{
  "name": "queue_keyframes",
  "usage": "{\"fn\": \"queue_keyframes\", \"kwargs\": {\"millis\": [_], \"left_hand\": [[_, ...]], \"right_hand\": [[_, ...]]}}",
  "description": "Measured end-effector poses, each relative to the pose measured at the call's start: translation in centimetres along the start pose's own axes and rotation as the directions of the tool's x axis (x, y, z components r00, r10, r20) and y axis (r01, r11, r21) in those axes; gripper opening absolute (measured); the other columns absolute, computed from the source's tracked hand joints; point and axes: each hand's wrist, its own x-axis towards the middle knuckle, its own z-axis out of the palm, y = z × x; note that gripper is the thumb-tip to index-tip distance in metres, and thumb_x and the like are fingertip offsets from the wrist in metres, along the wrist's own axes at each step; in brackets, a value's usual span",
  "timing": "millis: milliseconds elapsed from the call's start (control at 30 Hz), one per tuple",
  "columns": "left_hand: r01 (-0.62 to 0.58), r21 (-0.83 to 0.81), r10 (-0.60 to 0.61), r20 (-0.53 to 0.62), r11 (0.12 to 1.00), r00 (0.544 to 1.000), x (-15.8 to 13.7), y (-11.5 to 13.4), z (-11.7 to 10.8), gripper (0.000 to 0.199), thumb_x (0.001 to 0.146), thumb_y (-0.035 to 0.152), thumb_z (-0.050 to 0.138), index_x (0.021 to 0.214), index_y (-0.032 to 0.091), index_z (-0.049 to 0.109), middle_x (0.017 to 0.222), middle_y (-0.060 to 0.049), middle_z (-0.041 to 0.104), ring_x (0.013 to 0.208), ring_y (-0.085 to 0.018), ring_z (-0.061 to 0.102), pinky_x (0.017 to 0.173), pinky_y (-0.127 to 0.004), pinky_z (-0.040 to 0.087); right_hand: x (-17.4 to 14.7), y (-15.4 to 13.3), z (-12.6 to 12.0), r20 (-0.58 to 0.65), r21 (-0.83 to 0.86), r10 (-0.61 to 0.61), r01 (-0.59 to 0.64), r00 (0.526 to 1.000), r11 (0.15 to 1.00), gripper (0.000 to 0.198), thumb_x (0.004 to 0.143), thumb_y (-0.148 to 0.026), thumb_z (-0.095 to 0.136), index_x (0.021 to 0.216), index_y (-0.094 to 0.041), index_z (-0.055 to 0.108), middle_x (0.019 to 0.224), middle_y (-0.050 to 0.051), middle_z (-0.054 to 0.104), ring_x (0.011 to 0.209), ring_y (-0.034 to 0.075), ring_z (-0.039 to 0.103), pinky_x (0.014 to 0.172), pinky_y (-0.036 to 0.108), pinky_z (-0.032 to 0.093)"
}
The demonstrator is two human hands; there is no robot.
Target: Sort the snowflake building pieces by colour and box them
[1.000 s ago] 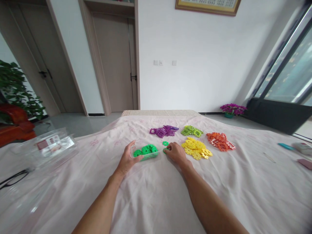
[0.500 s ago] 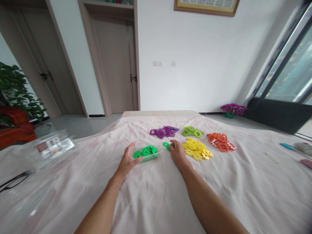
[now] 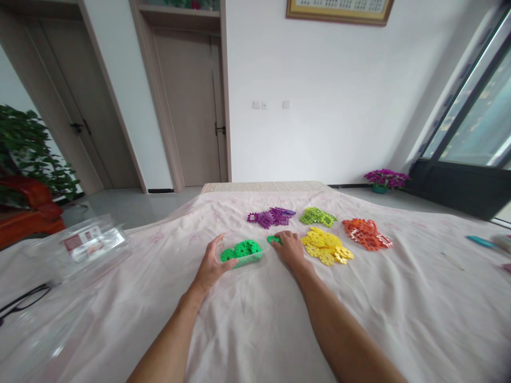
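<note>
My left hand [image 3: 214,264] grips the left end of a clear plastic box [image 3: 249,259], thumb along the near side and fingers behind it. Several green snowflake discs [image 3: 242,248] lie inside the box. Just right of the box, my right hand [image 3: 290,247] is low on the cloth with its fingers curled over green snowflake discs [image 3: 273,239]; the fingertips are partly hidden. Beside that hand is a pile of yellow snowflake discs [image 3: 325,244].
Purple pieces [image 3: 269,217], lime-green pieces [image 3: 317,216] and orange-red pieces [image 3: 365,233] form piles farther back and right. Clear plastic containers [image 3: 85,247] and black glasses [image 3: 26,300] lie at left. A pale floral cloth [image 3: 255,324] covers the surface.
My right hand has lowered and flattened over the green discs beside the box. The left hand keeps its hold; the whole view has shifted slightly.
</note>
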Motion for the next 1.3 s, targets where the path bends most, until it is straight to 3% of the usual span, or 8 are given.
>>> {"fn": "queue_keyframes", "kwargs": {"millis": [300,600,800,1000,1100,1167,1233,1300], "left_hand": [[-0.001,0.005,0.001,-0.003,1.0,1.0,0.1,-0.2,0.0,0.088,0.067,0.039,0.082,0.143,0.025,0.041,0.152,-0.014,0.036,0.136,-0.035,0.045,0.111,-0.048,0.04],[-0.007,0.032,0.007,-0.015,0.999,1.0,0.0,0.2,0.0,0.086,0.067,0.04,0.082,0.142,0.025,0.042,0.15,-0.014,0.038,0.135,-0.035,0.047,0.111,-0.049,0.039],[0.0,0.072,0.002,-0.026,0.997,1.0,0.1,0.2,0.0,0.088,0.066,0.04,0.082,0.142,0.024,0.041,0.15,-0.014,0.04,0.136,-0.032,0.045,0.115,-0.048,0.033],[0.023,0.046,-0.026,0.071,0.999,0.997,-0.1,0.4,-0.6,0.111,0.062,0.04,0.085,0.153,0.021,0.023,0.158,-0.02,0.028,0.146,-0.033,0.031,0.118,-0.047,0.026],[0.084,0.127,-0.103,0.151,0.988,0.983,0.3,0.8,-2.2,0.116,0.061,0.031,0.085,0.156,0.021,0.019,0.156,-0.021,0.032,0.144,-0.034,0.035,0.115,-0.047,0.032],[0.097,0.23,-0.141,0.182,0.968,0.973,0.8,1.1,-4.0,0.103,0.064,0.029,0.08,0.153,0.021,0.029,0.151,-0.02,0.041,0.135,-0.034,0.046,0.108,-0.046,0.041],[0.027,0.424,-0.066,0.079,0.905,0.995,1.3,1.2,-6.3,0.084,0.07,0.028,0.072,0.147,0.02,0.039,0.148,-0.016,0.047,0.133,-0.03,0.049,0.11,-0.042,0.039],[0.055,0.673,0.034,-0.118,0.738,0.992,1.6,1.0,-8.5,0.075,0.073,0.032,0.068,0.143,0.02,0.045,0.145,-0.014,0.049,0.136,-0.03,0.044,0.115,-0.042,0.032]], "right_hand": [[0.2,0.5,0.6,-0.073,0.287,0.024,-0.002,0.997,0.958,0.019,0.081,-0.029,0.062,0.098,-0.021,0.065,0.089,0.002,0.069,0.081,0.018,0.06,0.069,0.026,0.036],[-0.5,-3.3,-1.0,-0.299,0.653,0.08,0.143,0.951,0.743,0.032,0.076,-0.047,0.069,0.089,-0.018,0.065,0.079,0.003,0.068,0.069,0.017,0.058,0.066,0.028,0.043],[-1.6,-6.1,-1.3,-0.254,0.681,-0.109,0.258,0.961,0.686,0.028,0.083,-0.042,0.063,0.096,-0.019,0.07,0.083,0.003,0.071,0.067,0.015,0.057,0.065,0.027,0.045],[-1.9,-4.3,0.5,-0.342,0.644,-0.043,0.268,0.939,0.716,0.033,0.091,-0.041,0.049,0.102,-0.018,0.069,0.101,0.009,0.071,0.086,0.019,0.063,0.073,0.029,0.049],[-1.6,-3.1,1.3,-0.243,0.643,0.004,0.158,0.97,0.75,0.035,0.09,-0.04,0.047,0.105,-0.018,0.07,0.104,0.009,0.071,0.09,0.021,0.064,0.08,0.032,0.05],[-1.4,-2.7,1.7,-0.177,0.619,0.026,0.091,0.984,0.78,0.035,0.089,-0.037,0.047,0.106,-0.018,0.07,0.105,0.009,0.072,0.094,0.022,0.065,0.085,0.034,0.049],[-1.2,-2.5,1.9,-0.139,0.573,0.012,0.071,0.99,0.816,0.033,0.088,-0.033,0.047,0.105,-0.019,0.071,0.106,0.009,0.073,0.099,0.023,0.065,0.089,0.034,0.047],[-1.2,-2.6,1.9,-0.105,0.526,-0.029,0.08,0.994,0.847,0.031,0.086,-0.027,0.047,0.102,-0.02,0.072,0.106,0.008,0.073,0.1,0.022,0.065,0.09,0.032,0.046]]}}
